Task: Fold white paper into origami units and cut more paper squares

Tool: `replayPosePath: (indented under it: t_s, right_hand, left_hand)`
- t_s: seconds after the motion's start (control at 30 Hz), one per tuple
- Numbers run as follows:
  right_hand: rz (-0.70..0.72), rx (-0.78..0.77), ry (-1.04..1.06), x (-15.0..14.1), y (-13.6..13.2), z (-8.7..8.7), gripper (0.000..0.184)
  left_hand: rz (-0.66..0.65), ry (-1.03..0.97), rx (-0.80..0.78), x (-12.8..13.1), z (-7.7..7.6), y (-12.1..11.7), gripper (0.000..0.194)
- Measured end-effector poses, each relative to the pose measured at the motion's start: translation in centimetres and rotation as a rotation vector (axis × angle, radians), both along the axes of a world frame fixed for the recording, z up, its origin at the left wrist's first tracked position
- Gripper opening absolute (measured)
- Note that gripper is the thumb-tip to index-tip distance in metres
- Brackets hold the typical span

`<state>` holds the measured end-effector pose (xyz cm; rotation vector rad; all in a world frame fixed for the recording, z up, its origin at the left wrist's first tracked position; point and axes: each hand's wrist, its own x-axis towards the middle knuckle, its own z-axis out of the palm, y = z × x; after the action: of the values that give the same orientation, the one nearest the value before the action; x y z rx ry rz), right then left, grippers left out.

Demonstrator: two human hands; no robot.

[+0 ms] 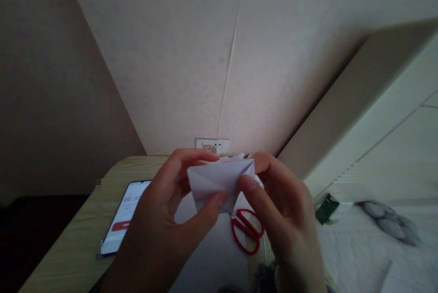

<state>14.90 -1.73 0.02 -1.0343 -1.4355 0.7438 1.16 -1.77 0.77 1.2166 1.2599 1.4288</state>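
Note:
A piece of folded white paper point(214, 181) with diagonal creases is held up between both hands, above the table. My left hand point(178, 197) grips its left side, the thumb pressed on the near face and the fingers behind. On the right, my right hand point(280, 197) pinches the paper's right corner, thumb in front and fingers partly hidden behind. Below the paper lie scissors with red handles point(248, 242), their blades mostly hidden. A flat pale sheet point(212, 256) lies under the hands.
On the wooden table point(68, 238) a phone with a lit screen point(119, 220) lies left of my left hand. A wall socket point(212, 145) sits just behind the table. To the right are a pale bed surface point(356, 256), a green packet point(327, 209) and a grey patterned item point(390, 222).

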Motion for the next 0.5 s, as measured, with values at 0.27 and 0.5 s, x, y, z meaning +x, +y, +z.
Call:
replayPosePath:
  t_s: [0.27, 0.5]
  right_hand:
    - [0.052, 0.023, -0.075, 0.6, 0.6, 0.4, 0.024]
    - [0.131, 0.016, -0.126, 0.7, 0.6, 0.7, 0.024]
  left_hand:
    - [0.014, -0.002, 0.012, -0.4, 0.1, 0.1, 0.033]
    - [0.013, -0.066, -0.014, -1.4, 0.1, 0.8, 0.041]
